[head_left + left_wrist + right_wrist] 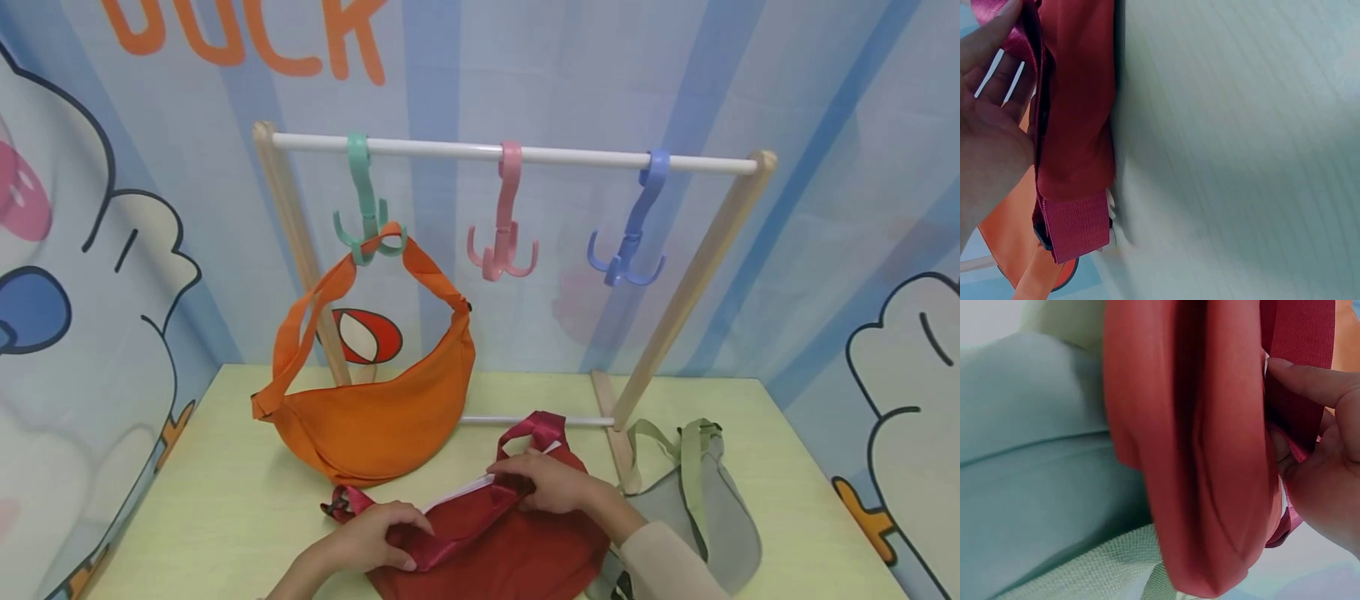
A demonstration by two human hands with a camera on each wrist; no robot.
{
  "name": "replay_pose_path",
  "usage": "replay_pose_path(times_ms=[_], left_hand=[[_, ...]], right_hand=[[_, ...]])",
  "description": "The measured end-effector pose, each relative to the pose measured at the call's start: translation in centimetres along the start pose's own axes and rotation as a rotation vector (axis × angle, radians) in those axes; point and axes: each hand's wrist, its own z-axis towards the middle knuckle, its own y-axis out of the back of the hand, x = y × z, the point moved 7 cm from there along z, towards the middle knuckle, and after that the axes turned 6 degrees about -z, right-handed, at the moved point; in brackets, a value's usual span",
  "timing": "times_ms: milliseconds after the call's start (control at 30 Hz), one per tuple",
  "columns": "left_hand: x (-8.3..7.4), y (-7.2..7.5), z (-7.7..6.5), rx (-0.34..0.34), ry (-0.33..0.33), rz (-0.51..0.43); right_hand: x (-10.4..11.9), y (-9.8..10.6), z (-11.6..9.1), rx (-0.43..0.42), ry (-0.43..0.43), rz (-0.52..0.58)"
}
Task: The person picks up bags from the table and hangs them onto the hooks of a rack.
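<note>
A dark red crossbody bag [517, 550] lies at the front of the table with its magenta strap [450, 546] along its top. My left hand [378, 536] holds that strap near its left end. In the left wrist view the thumb lies on one face of the strap [1022, 37], with the fingers behind it. Over the bag's upper right part, my right hand [551, 482] pinches the strap, and the right wrist view shows thumb and fingers around the webbing [1300, 394]. A white strip [457, 493] shows along the bag's top edge.
An orange bag [382, 425] hangs by its strap from a green hook [365, 200] on a rack bar [435, 149]. Pink [504, 217] and blue hooks [636, 221] hang further right. A grey bag [731, 517] lies on the table's right side, partly under my right arm.
</note>
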Motion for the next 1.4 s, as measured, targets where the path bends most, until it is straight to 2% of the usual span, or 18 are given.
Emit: replay_pose_path(times_ms=[133,233,433,700,933,1200,1400], left_hand=[[0.1,0.0,0.0,0.001,0.002,-0.006],[0.0,0.0,-0.1,0.003,0.006,-0.016],[0.0,0.0,-0.1,-0.002,0.002,-0.021],[-0.1,0.1,-0.3,-0.02,-0.015,-0.022],[-0.3,0.5,-0.8,-0.058,-0.061,-0.012],[0.3,0.8,-0.9,-0.073,0.008,0.021],[0.0,0.8,-1.0,-0.102,-0.001,0.009]], right_hand=[[0.4,-0.2,0.1,0.003,0.057,-0.067],[0.3,-0.3,0.2,0.004,0.044,-0.082],[0.0,-0.3,0.1,-0.019,-0.026,-0.057],[-0.3,0.3,-0.2,-0.089,-0.002,-0.057],[-0.6,1.0,-0.9,-0.134,0.015,-0.018],[-0.8,1.7,-1.5,-0.172,0.015,0.001],[-0.9,1.9,-1.9,-0.197,0.035,0.027]])
